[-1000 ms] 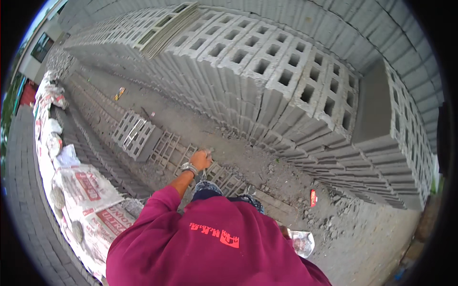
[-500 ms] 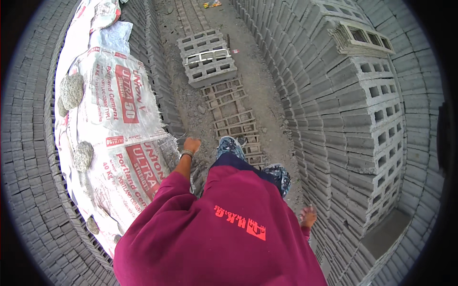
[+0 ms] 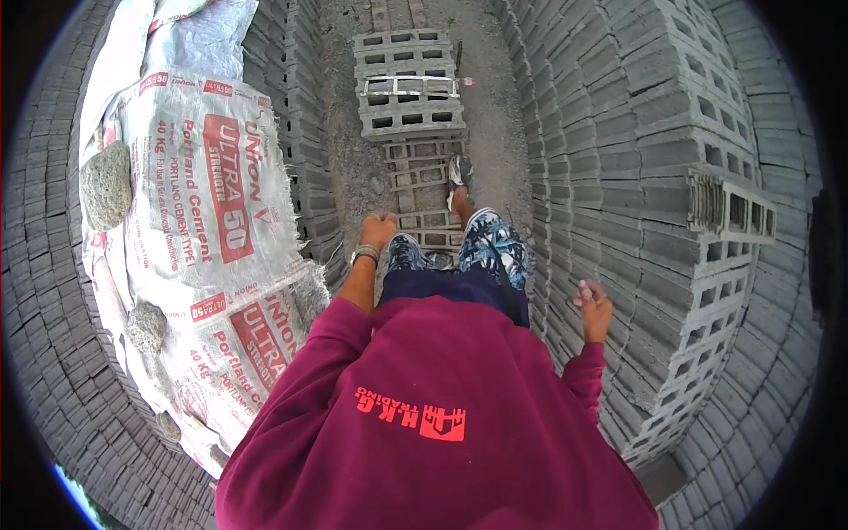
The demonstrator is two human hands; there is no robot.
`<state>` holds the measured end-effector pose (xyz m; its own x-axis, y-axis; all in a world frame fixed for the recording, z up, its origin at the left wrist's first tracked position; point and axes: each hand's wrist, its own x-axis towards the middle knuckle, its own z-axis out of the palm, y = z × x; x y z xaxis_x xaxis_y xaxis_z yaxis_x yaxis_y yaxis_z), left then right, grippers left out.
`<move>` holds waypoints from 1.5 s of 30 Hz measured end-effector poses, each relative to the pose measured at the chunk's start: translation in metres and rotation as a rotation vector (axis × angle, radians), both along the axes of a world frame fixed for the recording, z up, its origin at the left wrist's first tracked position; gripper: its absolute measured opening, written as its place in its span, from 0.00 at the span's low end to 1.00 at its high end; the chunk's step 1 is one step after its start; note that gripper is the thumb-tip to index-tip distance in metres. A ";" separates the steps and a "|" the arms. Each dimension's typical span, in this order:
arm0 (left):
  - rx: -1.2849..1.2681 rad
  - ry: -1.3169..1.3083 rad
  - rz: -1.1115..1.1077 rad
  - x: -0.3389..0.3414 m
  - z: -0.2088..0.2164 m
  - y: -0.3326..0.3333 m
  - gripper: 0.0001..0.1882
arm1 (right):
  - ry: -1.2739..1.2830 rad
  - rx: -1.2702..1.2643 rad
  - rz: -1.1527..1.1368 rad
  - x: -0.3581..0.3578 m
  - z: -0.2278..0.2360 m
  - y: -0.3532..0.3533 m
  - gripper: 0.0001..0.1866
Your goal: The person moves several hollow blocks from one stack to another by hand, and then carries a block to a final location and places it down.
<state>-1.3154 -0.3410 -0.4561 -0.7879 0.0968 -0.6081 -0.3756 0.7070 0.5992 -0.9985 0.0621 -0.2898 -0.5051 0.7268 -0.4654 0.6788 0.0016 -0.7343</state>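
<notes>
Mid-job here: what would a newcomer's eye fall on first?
The maroon cloth sweatshirt filling the lower middle probably comes first. Next come the white woven sacks with red print at left, rounded grey stones along their outer edge, and the stack of grey hollow concrete blocks at top centre. The bare left hand shows left of centre, the bare right hand right of centre.

A concrete-block yard (image 3: 496, 115). Tall stacks of hollow blocks (image 3: 640, 265) rise beyond the right hand (image 3: 594, 307); white sacks (image 3: 190, 238) bearing stones (image 3: 106, 185) lie left of the left hand (image 3: 378, 233).
</notes>
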 end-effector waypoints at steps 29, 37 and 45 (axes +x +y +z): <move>0.299 -0.089 0.315 -0.199 -0.266 0.196 0.13 | 0.165 0.789 1.244 -0.665 -0.539 -0.042 0.20; 0.165 0.195 0.221 -0.224 -0.313 0.176 0.13 | -0.076 0.416 1.238 -0.679 -0.516 -0.048 0.16; -0.211 0.439 -0.014 -0.242 -0.339 0.215 0.25 | 0.126 0.182 0.792 -0.693 -0.466 -0.034 0.25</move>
